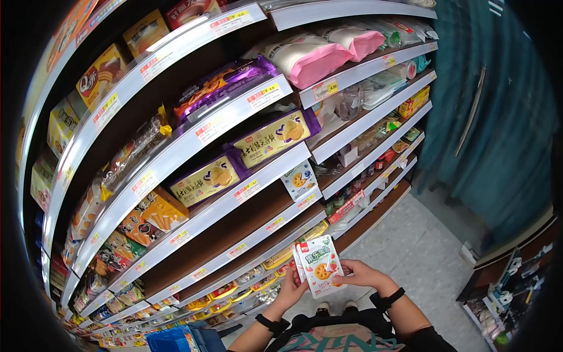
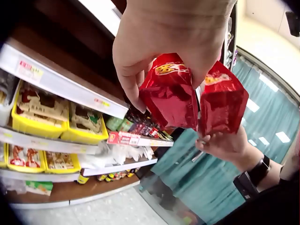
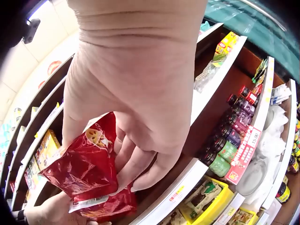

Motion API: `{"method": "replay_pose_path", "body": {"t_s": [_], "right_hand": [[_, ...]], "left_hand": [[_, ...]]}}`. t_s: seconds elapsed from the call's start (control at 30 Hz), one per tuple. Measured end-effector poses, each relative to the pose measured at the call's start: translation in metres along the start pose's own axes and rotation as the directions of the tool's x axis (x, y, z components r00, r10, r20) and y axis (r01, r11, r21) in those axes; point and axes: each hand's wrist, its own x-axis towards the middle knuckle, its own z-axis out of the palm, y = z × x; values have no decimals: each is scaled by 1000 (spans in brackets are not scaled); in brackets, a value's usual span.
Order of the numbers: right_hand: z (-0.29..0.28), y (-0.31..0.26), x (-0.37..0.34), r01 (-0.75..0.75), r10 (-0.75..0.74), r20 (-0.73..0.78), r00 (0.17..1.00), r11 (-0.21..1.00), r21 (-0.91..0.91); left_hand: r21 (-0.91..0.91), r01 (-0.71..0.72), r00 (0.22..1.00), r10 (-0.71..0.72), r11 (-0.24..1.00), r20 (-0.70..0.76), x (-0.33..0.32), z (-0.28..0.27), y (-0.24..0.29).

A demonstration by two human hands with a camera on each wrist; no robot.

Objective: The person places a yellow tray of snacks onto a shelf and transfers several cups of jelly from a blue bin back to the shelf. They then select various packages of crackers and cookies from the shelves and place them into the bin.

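Two snack pouches are held in front of the body, close beside the shelves. The front pouch (image 1: 321,276) is white with a cookie and strawberries printed on it; my right hand (image 1: 360,274) grips its right side. Behind it, the second pouch (image 1: 298,262) shows only a strip on the left, where my left hand (image 1: 290,291) holds it. From the left wrist, the red gusseted bottoms of the left-hand pouch (image 2: 171,105) and the right-hand pouch (image 2: 224,105) appear side by side. In the right wrist view, fingers curl round the right-hand pouch (image 3: 89,164), which overlaps the other pouch (image 3: 117,205).
A similar pouch with blueberries (image 1: 299,180) stands on a shelf beside purple biscuit packs (image 1: 272,139). Price-tagged shelf edges (image 1: 240,249) curve past the hands. Yellow bins (image 2: 40,123) sit lower down. A blue basket (image 1: 173,341) is at bottom left, a teal curtain (image 1: 481,111) at right.
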Motion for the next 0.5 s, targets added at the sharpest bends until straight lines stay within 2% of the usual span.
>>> {"method": "replay_pose_path", "body": {"t_s": [0.07, 0.1, 0.13, 0.27, 0.3, 0.33, 0.4, 0.43, 0.5], "right_hand": [[6, -1, 3, 2, 9, -84, 996, 992, 129], [8, 1, 4, -6, 17, -87, 996, 992, 123], [8, 5, 6, -25, 28, -124, 992, 999, 23], [14, 5, 9, -95, 45, -192, 980, 962, -257], [17, 3, 10, -63, 9, -206, 978, 965, -256], [19, 1, 11, -70, 14, -211, 977, 962, -262], [22, -5, 12, -142, 77, -210, 975, 938, -315], [24, -9, 12, -154, 89, -204, 975, 931, -331], [26, -3, 16, -173, 112, -181, 977, 913, -370]], "left_hand": [[6, -14, 1000, 14, 1000, 20, 0, 1, -1], [-71, 132, 991, -132, 989, 1, -3, 1, 5], [-150, 273, 961, -277, 950, -4, -6, 1, 12], [-23, 228, 966, -224, 973, 129, -15, 2, 13], [-85, 306, 944, -291, 948, 154, -16, 6, 25], [-93, 304, 944, -288, 948, 160, -15, 5, 22], [-43, 422, 888, -403, 906, 221, -12, 4, 14], [-112, 455, 880, -426, 883, 212, -11, 6, 19], [-132, 454, 882, -423, 881, 208, -12, 3, 10]]}}
